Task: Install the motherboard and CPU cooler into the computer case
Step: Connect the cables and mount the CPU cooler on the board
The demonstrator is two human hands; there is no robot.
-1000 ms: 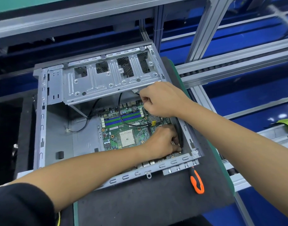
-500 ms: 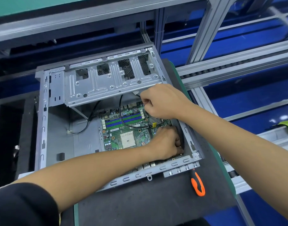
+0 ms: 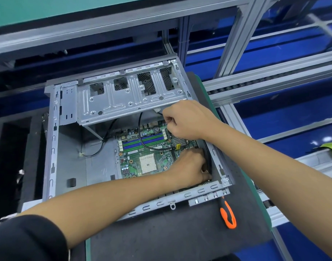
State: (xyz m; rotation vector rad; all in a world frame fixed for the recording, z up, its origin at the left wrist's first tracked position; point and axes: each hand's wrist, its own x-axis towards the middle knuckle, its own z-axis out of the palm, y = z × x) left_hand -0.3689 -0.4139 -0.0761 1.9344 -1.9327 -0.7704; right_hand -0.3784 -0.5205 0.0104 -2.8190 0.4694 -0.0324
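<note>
A grey metal computer case (image 3: pixel 52 147) lies open on a dark mat. A green motherboard (image 3: pixel 135 159) with blue and green memory slots and a white CPU socket (image 3: pixel 148 164) lies inside it. My left hand (image 3: pixel 189 166) reaches into the case's right corner, fingers curled down at the board's right edge; what they hold is hidden. My right hand (image 3: pixel 186 120) is above the board's far right part, fingers curled and pinching a black cable (image 3: pixel 142 140) that loops across the memory slots. No CPU cooler is in view.
A drive cage (image 3: pixel 127 98) spans the far side of the case. An orange-handled screwdriver (image 3: pixel 228 215) lies on the dark mat (image 3: pixel 161 238) right of the case's near corner. Aluminium frame rails (image 3: pixel 274 80) and blue surfaces run behind and to the right.
Both hands stay at the same places in the case; only the view has shifted slightly. The left hand's fingers have worked a little lower at the board's right edge.
</note>
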